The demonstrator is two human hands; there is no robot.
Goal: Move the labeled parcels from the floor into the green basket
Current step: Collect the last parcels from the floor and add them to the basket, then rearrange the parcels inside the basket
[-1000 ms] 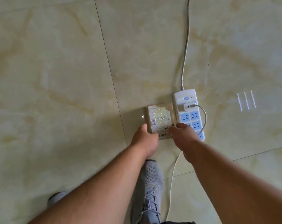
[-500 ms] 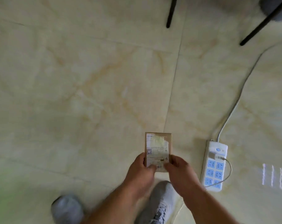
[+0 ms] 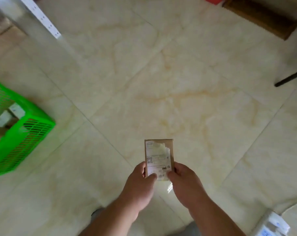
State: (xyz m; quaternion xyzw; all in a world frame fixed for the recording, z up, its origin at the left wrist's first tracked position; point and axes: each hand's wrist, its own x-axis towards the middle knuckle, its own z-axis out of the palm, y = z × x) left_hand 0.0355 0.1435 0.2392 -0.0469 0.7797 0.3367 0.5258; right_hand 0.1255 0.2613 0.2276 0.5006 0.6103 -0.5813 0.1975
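- Head view: both hands hold a small flat brown cardboard parcel with a torn white shipping label (image 3: 159, 157), lifted clear of the pale marbled tile floor (image 3: 161, 79) and near the bottom centre of the view.
- The left hand (image 3: 141, 184) is closed on the parcel's lower left corner, thumb pressed on the label; the right hand (image 3: 185, 183) is closed on the lower right corner — so the parcel is pinched by its near end, with the far end free.
- The bright green slatted plastic basket (image 3: 30, 133) stands on the floor at the left edge, well apart from the parcel; pale boxes show inside it, though blur hides what they are.
- A white power strip (image 3: 271, 227) lies at the lower right corner, and a dark wooden board (image 3: 263, 16) sits at the upper right.
- Step in hand, as I judge it: carrying — the parcel is picked up but not yet over the basket.
- The next move calls for swinging the parcel left until it is above the basket's open top, then lowering it past the rim and letting go onto the boxes inside.
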